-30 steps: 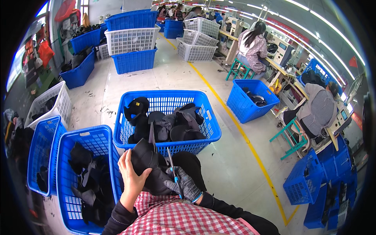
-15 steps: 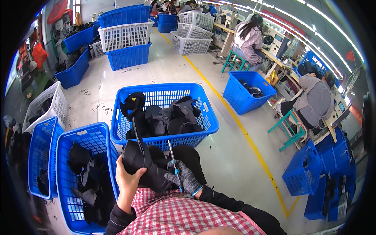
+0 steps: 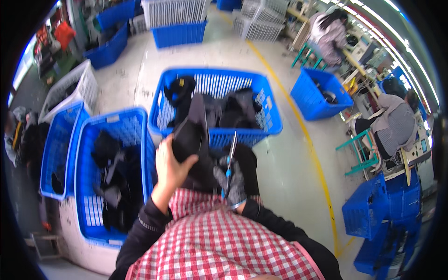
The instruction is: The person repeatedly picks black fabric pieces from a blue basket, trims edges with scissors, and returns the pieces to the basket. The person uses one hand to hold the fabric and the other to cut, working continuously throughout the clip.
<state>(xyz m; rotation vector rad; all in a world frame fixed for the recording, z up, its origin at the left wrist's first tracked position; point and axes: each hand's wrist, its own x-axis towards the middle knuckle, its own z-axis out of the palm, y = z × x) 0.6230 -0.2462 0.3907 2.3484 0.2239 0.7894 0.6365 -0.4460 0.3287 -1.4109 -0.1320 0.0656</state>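
Head view: the left hand (image 3: 171, 167), half-open, grips a black piece (image 3: 188, 139); the right hand (image 3: 233, 181) curls round a bladed tool (image 3: 229, 164).

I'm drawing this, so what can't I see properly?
All in the head view:
Far side of the black piece in the left hand: hidden by its front.
Fine detail of the tool in the right hand: blurred.
Floor of the blue basket ahead: covered by dark pieces.
Anything above the white basket: cut off by the upper edge.
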